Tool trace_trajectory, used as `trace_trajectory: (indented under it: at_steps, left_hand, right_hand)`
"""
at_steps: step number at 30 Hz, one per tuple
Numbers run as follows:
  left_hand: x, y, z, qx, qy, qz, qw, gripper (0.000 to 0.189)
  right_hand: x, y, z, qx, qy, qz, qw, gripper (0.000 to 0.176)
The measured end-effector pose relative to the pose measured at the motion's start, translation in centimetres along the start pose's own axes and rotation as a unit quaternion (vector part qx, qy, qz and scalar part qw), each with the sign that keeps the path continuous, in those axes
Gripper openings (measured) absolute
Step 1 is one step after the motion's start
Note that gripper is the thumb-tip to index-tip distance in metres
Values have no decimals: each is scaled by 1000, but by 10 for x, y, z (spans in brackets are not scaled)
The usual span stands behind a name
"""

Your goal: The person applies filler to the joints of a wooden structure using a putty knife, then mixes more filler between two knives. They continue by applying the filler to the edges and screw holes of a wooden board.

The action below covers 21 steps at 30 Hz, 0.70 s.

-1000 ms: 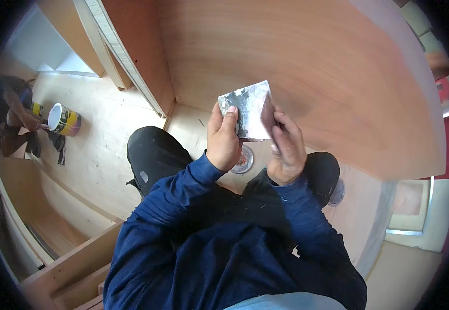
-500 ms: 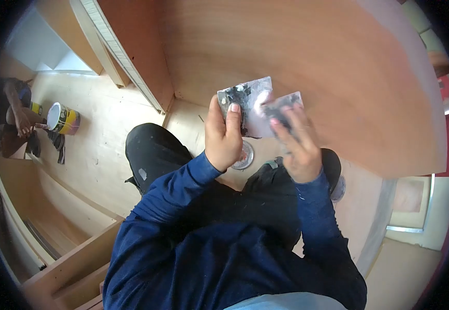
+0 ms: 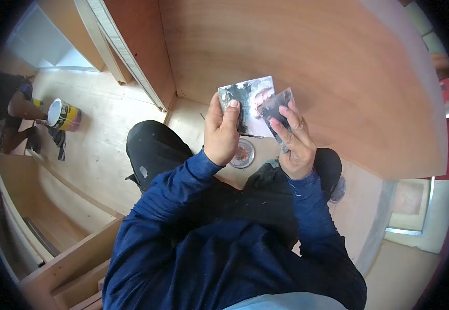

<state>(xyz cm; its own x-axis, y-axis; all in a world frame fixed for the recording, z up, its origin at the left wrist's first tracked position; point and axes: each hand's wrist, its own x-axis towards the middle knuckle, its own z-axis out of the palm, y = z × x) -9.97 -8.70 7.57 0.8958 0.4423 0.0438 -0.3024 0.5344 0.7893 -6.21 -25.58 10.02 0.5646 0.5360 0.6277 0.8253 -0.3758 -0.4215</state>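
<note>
My left hand (image 3: 223,129) grips a square, stained putty board (image 3: 248,114) by its left side, thumb on top. A pale pinkish smear of filler (image 3: 263,96) lies on the board's right part. In my right hand (image 3: 295,142) is a dark, flat putty scraper (image 3: 277,108), held with fingers stretched along its face. The scraper's edge meets or overlaps the right side of the board; exact contact is hard to tell. Below the hands, a round lid (image 3: 243,154) with reddish residue rests on the floor between my knees.
A large curved plywood panel (image 3: 307,62) rises in front and to the right. At left, another person (image 3: 20,111) crouches by a yellow-and-black bucket (image 3: 64,114) on the wooden floor (image 3: 105,129). An open wooden box frame (image 3: 54,201) stands at lower left.
The scraper in my right hand has shifted slightly left and down, tilting more upright over the board. The filler smear looks spread differently. The other person's arm has moved towards the bucket.
</note>
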Motion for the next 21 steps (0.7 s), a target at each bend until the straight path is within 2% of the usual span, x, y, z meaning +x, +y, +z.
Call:
trace_trajectory:
  at_steps: [3,4,5,6,7,8,9,10,11,13,14,15,17,18,19,20,21]
  left_hand:
    - [4,-2,-7,-3,-5,-5,1000,21]
    - [3,4,-3,-52,9,-5,999,25]
    - [4,9,0,-101,22,-4,995,29]
    - [3,11,2,-72,26,25,997,31]
    - [4,10,1,-73,30,26,997,31]
    - [3,9,-2,48,49,95,993,24]
    - [1,7,-4,171,63,156,971,18]
    - [2,2,0,171,88,188,963,16]
    - [2,2,1,171,87,192,963,16]
    - [-5,5,6,243,64,213,944,16]
    - [-7,6,11,280,61,250,925,13]
    - [-9,6,10,280,58,250,925,13]
    - [-12,6,6,321,27,254,912,12]
    - [-8,4,4,335,2,285,898,10]
    - [-11,1,4,336,-1,285,897,10]
    - [-18,-1,5,361,-17,257,896,10]
    - [-23,-3,7,383,-33,230,894,11]
  right_hand:
    - [-18,18,4,5,19,40,999,52]
    - [-33,34,3,6,20,41,999,52]
    - [-50,55,0,-24,-18,111,993,43]
    - [-59,65,-2,-54,-57,181,980,36]
    - [-49,52,-7,-53,-61,179,981,36]
    - [-39,35,-14,109,43,279,953,30]
    - [-31,16,-15,265,148,372,877,27]
    - [-22,4,-6,348,238,312,852,26]
    - [-24,3,1,349,240,308,852,26]
    - [-36,-1,13,297,179,342,873,25]
    - [-34,-7,25,327,217,425,816,24]
    - [-33,-13,36,215,200,348,890,21]
    - [-22,-16,39,428,251,447,744,19]
    - [-23,-13,42,430,252,447,743,19]
    - [-26,-8,45,289,223,406,838,20]
    - [-27,-5,47,137,188,354,906,20]
    - [-22,-3,43,136,191,354,906,20]
